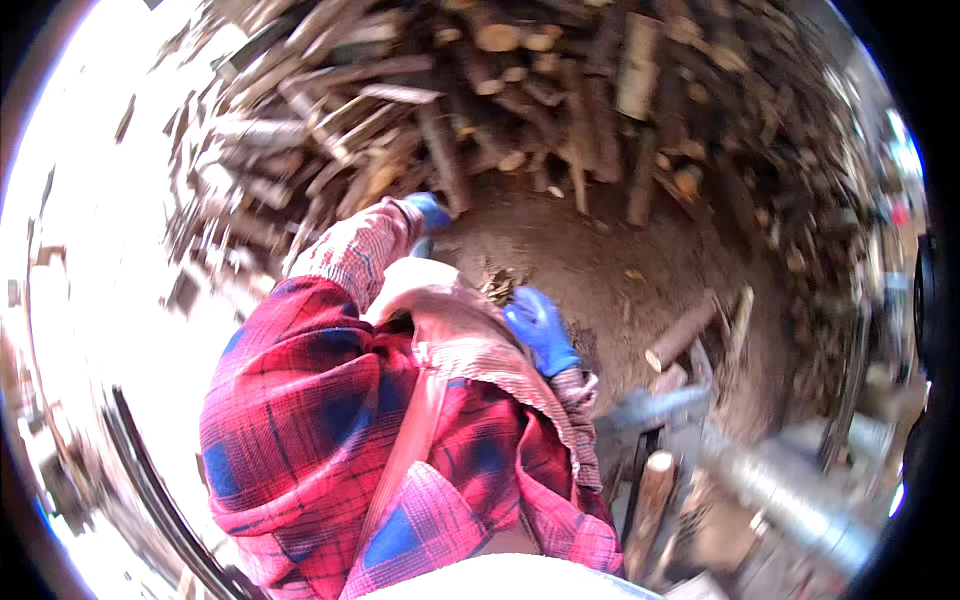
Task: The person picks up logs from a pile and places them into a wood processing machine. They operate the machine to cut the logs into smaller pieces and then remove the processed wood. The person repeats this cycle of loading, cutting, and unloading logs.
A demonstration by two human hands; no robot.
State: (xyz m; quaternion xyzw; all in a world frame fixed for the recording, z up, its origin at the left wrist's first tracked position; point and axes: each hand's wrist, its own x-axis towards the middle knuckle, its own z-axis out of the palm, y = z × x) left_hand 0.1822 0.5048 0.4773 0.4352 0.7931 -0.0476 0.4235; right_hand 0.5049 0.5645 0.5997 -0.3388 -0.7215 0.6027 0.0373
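Firewood fills the view: one big stack of split brown logs point(520, 100), too many to count, with two loose short logs point(683, 335) on the dirt floor point(600, 270). Two blue-gloved hands show. The left hand point(430, 210) reaches a leaning log point(443, 160); its grip is blurred, so I cannot tell. The right hand point(540, 328) curls around a pale rounded log point(420, 280) held against the chest.

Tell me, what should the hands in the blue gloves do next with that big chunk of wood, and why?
Probably lift it a little higher against the chest. The log is hugged between both hands: the left hand wraps its far end near the woodpile, and the right hand presses its near side. Motion blur hides the grip, so firming it up seems wise before stepping away.
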